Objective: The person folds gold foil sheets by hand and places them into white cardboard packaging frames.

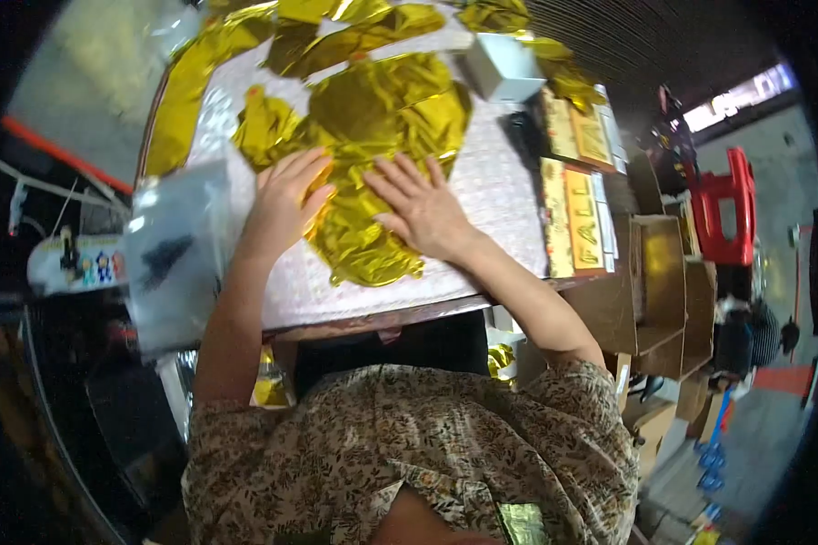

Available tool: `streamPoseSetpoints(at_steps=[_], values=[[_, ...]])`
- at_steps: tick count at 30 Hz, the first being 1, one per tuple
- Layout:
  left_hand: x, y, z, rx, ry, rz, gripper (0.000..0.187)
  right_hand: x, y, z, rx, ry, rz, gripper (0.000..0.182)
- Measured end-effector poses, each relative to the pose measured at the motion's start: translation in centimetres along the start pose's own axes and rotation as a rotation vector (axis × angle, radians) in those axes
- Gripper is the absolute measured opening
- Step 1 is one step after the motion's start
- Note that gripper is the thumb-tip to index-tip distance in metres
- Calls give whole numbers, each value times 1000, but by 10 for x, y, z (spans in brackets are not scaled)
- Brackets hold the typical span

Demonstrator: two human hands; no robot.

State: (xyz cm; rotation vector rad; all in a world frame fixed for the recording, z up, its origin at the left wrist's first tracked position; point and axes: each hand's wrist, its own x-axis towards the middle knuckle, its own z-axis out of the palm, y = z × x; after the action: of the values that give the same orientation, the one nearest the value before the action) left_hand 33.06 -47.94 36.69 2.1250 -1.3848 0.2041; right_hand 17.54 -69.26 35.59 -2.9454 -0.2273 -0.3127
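A flat, wrinkled gold foil balloon lies on the patterned white cloth in front of me. My right hand rests palm down on its lower part, fingers spread. At the balloon's left edge is my left hand, its thumb held apart from the fingers and gold foil showing between them. The palm side of this hand is hidden. Small rounded tabs stick out at the foil's bottom edge.
More gold foil pieces lie along the table's far side. A white box and printed cartons stand at the right. Clear plastic bags hang over the left edge. Cardboard boxes and a red stool are beyond the table.
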Motion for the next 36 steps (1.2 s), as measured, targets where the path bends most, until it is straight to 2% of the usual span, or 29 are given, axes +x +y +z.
streamPoseSetpoints(at_steps=[3, 6, 8, 9, 10, 11, 12, 13, 14, 17, 19, 20, 22, 23, 24, 27, 29, 31, 34, 36], values=[[-1, -1, 1, 13, -17, -17, 37, -3, 5, -1, 111, 69, 15, 65], [6, 3, 5, -3, 37, -52, 33, -8, 17, -44, 232, 169, 91, 64], [15, 19, -4, -36, 152, -58, 29, -19, 47, -99, 161, 369, 146, 64], [25, 38, -12, -17, 158, -32, 26, -24, 64, -121, 146, 540, 217, 61], [41, 55, -17, -16, 158, -22, 26, -30, 119, -117, -54, 694, 152, 54], [58, 72, -20, -75, 125, 52, 24, -33, 138, -149, -158, 595, 285, 57], [75, 89, -23, -133, 92, 125, 23, -45, 184, -147, -439, 592, 331, 59], [98, 105, -23, -149, 84, 207, 19, -52, 204, -153, -545, 523, 432, 61], [121, 118, -17, -170, 89, 279, 18, -59, 229, -156, -600, 438, 465, 60], [195, 144, 23, -202, 93, 425, 16, -68, 278, -152, -652, 408, 453, 51], [241, 157, 53, -213, 10, 437, 20, -70, 291, -153, -601, 352, 442, 27], [260, 162, 70, -235, 19, 425, 22, -68, 294, -155, -601, 361, 441, 27], [311, 174, 122, -219, 88, 355, 30, -63, 298, -159, -322, 558, 458, 19], [325, 181, 131, -187, 106, 292, 29, -60, 293, -164, -298, 618, 443, 17], [337, 184, 137, -154, 123, 229, 27, -58, 296, -165, -294, 618, 447, 17], [381, 168, 163, -179, 131, 253, 20, -59, 302, -167, -201, 704, 408, 21], [395, 167, 163, -234, 189, 258, 14, -57, 297, -171, 231, 690, 684, 27], [403, 168, 158, -238, 197, 268, 14, -55, 295, -179, 278, 679, 678, 31], [411, 170, 153, -269, 79, 138, 15, -51, 291, -192, 346, 615, 651, 37], [417, 170, 152, -222, 0, 93, 21, -48, 296, -192, 240, 637, 597, 38]])
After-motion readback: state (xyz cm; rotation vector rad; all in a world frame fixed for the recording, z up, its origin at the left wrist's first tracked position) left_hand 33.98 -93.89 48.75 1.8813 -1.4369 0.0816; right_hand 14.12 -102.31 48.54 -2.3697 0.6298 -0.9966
